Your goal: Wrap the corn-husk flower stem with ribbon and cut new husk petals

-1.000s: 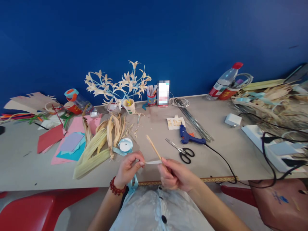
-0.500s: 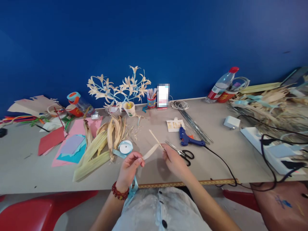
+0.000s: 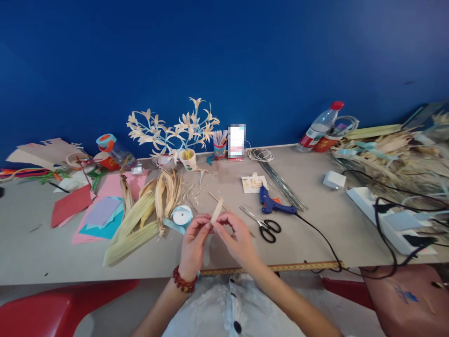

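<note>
Because the pale cream, petal-like strip of dry corn husk [image 3: 217, 210] looks papery and almost weightless, I expect it to bend readily across its width but crease or split along the grain if pulled hard. It stands up between the two hands, above the table [image 3: 73, 260], its lower end pinched by the thumb and fingers of the left hand [image 3: 194, 239] while the fingertips of the right hand [image 3: 239, 238] close on it from the other side; how the fingers overlap behind it I cannot tell. I judge that low end the best hold, with soft fingertip pressure, since the free tip seems too thin to bear much. Beyond them a slim tan stick [image 3: 225, 207] lies slantwise on the table, stiff and smooth by its look, partly hidden by the hands. Just beside the left hand I see a white round spool wound with glossy light-blue ribbon [image 3: 182, 215], and farther left a heap of ribbed yellow-green and tan husks [image 3: 131, 236], some curled and brittle-looking. To the right lie steel scissors with black looped handles [image 3: 261, 224], a hard blue plastic glue gun [image 3: 273, 204] and a bundle of thin grey metal wires [image 3: 285, 186].
</note>
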`<action>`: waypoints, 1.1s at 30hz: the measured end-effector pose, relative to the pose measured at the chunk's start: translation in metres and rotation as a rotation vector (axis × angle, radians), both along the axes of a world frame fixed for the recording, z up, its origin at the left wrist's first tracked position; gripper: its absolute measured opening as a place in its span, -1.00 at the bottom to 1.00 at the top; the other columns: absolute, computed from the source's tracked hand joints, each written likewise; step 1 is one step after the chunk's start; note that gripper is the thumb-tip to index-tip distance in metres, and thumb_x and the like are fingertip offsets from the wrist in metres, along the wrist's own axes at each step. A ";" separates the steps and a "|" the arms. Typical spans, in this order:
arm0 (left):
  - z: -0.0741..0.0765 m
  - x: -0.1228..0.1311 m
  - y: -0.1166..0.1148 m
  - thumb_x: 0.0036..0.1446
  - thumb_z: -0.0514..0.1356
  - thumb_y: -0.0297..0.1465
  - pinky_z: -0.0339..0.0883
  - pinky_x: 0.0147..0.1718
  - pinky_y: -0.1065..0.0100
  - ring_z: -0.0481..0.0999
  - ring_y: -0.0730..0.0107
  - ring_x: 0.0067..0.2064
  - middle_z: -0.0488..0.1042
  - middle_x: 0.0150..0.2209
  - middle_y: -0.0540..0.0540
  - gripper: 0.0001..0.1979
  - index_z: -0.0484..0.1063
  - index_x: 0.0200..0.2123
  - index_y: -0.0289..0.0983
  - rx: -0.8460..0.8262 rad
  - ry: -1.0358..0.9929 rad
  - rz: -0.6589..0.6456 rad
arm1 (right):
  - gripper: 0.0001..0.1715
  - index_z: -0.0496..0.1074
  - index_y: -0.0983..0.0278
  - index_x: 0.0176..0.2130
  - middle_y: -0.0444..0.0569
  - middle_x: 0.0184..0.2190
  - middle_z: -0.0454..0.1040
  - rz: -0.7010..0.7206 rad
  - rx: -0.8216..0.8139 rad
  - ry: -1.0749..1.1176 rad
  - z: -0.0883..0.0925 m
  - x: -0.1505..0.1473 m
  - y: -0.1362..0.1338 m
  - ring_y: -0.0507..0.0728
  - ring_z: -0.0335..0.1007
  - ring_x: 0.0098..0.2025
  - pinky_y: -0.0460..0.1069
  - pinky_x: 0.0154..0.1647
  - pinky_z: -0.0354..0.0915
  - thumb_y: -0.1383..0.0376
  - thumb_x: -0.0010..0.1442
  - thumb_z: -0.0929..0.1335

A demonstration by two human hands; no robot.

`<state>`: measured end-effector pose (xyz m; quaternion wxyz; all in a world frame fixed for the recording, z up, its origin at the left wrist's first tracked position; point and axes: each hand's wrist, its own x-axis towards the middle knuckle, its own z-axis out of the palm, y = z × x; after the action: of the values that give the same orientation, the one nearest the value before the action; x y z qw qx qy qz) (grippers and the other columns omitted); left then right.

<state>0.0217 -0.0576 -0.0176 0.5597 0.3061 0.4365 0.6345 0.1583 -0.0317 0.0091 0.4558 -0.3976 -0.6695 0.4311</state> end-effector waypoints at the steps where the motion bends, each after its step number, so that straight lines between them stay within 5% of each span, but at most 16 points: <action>1: 0.001 0.000 0.001 0.07 0.30 -0.41 0.32 -0.09 0.36 0.44 0.35 -0.08 0.42 -0.10 -0.06 -0.89 0.50 -0.28 -0.22 0.008 0.011 -0.022 | -0.85 0.37 0.24 -0.31 -0.05 -0.33 0.46 0.006 0.036 -0.041 0.001 -0.001 0.001 0.10 0.39 -0.25 -0.03 -0.18 0.28 0.28 0.30 0.26; 4: 0.008 -0.007 0.005 0.11 0.27 -0.39 0.29 -0.05 0.31 0.43 0.30 -0.07 0.46 -0.14 -0.10 -0.85 0.49 -0.21 -0.23 0.023 0.071 -0.132 | -0.89 0.35 0.24 -0.32 -0.06 -0.34 0.45 0.070 0.133 -0.244 0.004 0.000 0.007 0.10 0.36 -0.27 -0.03 -0.23 0.24 0.34 0.27 0.27; 10: 0.018 -0.021 0.017 0.07 0.30 -0.39 0.25 -0.30 0.47 0.37 0.47 -0.32 0.41 -0.39 0.00 -0.91 0.47 -0.35 -0.27 -0.061 0.174 -0.230 | -0.88 0.37 0.24 -0.24 -0.06 -0.31 0.47 0.143 0.098 -0.431 0.003 0.017 0.010 0.09 0.40 -0.29 -0.06 -0.29 0.27 0.24 0.29 0.28; 16: 0.018 -0.025 0.023 0.03 0.32 -0.39 0.21 -0.41 0.49 0.32 0.55 -0.44 0.38 -0.48 0.04 -0.88 0.44 -0.38 -0.28 -0.127 0.093 -0.174 | -0.73 0.39 0.23 -0.17 0.03 -0.21 0.51 -0.287 0.013 -0.820 -0.025 0.098 -0.007 0.15 0.49 -0.32 -0.01 -0.37 0.34 0.12 0.29 0.23; 23: 0.018 -0.014 0.035 0.03 0.32 -0.34 0.28 -0.40 0.44 0.43 0.49 -0.45 0.48 -0.47 -0.01 -0.83 0.44 -0.37 -0.30 -0.134 0.034 -0.201 | -0.77 0.37 0.26 -0.18 0.07 -0.23 0.49 -0.318 0.000 -1.048 -0.045 0.136 -0.023 0.20 0.51 -0.32 0.01 -0.41 0.32 0.25 0.22 0.21; 29: 0.019 -0.009 0.040 0.01 0.34 -0.35 0.29 -0.42 0.44 0.45 0.49 -0.44 0.50 -0.46 -0.02 -0.83 0.42 -0.41 -0.30 -0.133 -0.028 -0.173 | -0.79 0.38 0.24 -0.26 0.04 -0.36 0.51 -0.359 -0.166 -0.910 -0.042 0.139 -0.007 0.19 0.44 -0.41 0.00 -0.44 0.24 0.17 0.14 0.27; 33: 0.021 -0.006 0.044 -0.02 0.35 -0.37 0.31 -0.40 0.43 0.46 0.50 -0.44 0.49 -0.46 0.01 -0.81 0.40 -0.43 -0.29 -0.122 -0.146 -0.107 | -0.69 0.31 0.23 -0.22 -0.07 -0.48 0.44 -0.172 -0.473 -0.291 -0.033 0.126 -0.009 0.08 0.30 -0.55 -0.05 -0.56 0.21 0.07 0.13 0.30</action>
<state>0.0155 -0.0131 0.0031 0.6407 0.2475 0.4151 0.5965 0.2841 -0.0411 -0.0236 0.2843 -0.6060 -0.5726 0.4733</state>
